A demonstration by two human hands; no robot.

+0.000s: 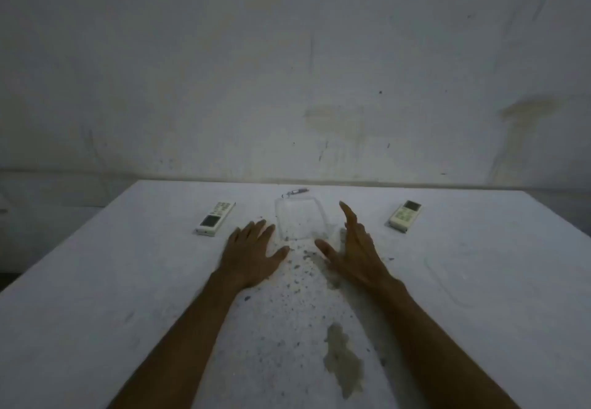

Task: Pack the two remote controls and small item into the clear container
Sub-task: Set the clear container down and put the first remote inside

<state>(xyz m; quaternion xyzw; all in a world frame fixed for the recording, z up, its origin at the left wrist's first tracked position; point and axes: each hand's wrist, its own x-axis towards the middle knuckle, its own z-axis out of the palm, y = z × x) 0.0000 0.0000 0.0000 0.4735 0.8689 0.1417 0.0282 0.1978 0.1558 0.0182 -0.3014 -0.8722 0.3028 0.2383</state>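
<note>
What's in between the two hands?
In the head view, the clear container stands between the left hand and right hand, on the speckled table.

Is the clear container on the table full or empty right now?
Empty. Through the clear container only the table shows; both remotes lie outside it.

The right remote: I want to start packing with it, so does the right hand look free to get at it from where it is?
Probably yes. The right hand is open and holds nothing, and only bare table lies between it and the right remote. The clear container sits on its other side.
</note>
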